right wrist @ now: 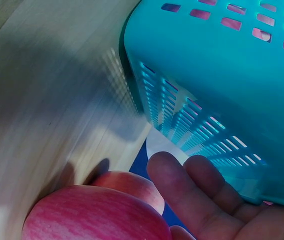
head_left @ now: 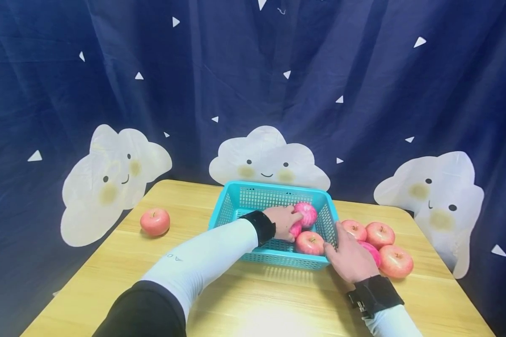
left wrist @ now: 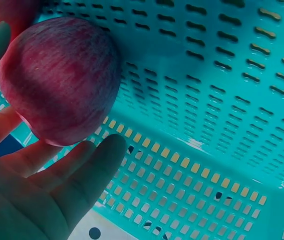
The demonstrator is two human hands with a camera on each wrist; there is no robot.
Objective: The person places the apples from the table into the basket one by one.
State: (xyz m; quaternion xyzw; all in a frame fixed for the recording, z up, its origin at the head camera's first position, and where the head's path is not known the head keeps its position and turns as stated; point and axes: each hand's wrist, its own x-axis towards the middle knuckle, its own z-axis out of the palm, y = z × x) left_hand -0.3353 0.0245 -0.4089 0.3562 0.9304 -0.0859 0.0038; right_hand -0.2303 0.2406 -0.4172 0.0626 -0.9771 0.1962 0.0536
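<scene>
A turquoise plastic basket (head_left: 274,259) with slotted walls stands on the table and holds three red apples. My left hand (head_left: 281,222) reaches into it, thumb and fingers about a dark red apple (left wrist: 59,82); the ring and little fingers spread below it in the left wrist view. A striped pink apple (head_left: 306,214) lies at the fingertips, and a paler apple (head_left: 309,243) sits in the near right corner. At the basket's right end, my right hand (head_left: 352,255) holds the rim, thumb at the top edge and fingers (right wrist: 174,180) along the outer wall.
Several apples (head_left: 396,262) lie together on the table (head_left: 253,299) right of the basket, close beside my right hand. A lone apple (head_left: 155,222) sits at the far left. Behind the table hangs a dark blue curtain (head_left: 253,84) with white clouds.
</scene>
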